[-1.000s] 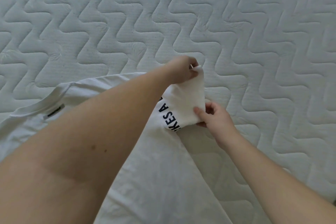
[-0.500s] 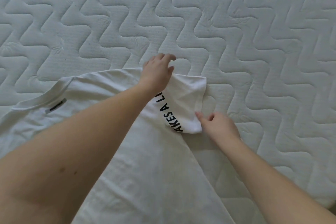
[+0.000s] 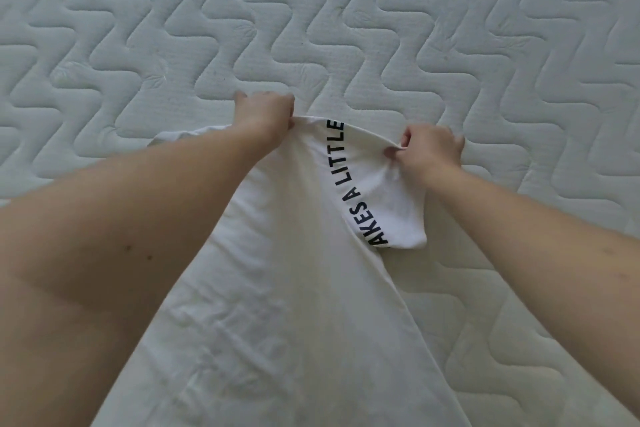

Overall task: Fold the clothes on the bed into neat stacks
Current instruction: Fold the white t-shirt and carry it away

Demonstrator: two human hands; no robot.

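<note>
A white T-shirt (image 3: 277,305) with black lettering "AKES A LITTLE" lies on the quilted mattress (image 3: 346,28), stretching from the centre toward the bottom edge. My left hand (image 3: 265,114) grips the shirt's far edge at the shoulder. My right hand (image 3: 429,149) pinches the sleeve (image 3: 384,204) at its upper edge, lifting it a little off the mattress. The lettering runs along the fold between the two hands. My left forearm hides the collar side of the shirt.
The white mattress with its wavy quilted pattern fills the whole view. No other clothes show in the frame.
My left hand went from lying on the sleeve to gripping the shirt's far edge. My right hand rose from the sleeve's lower corner to pinch its upper edge. More lettering shows.
</note>
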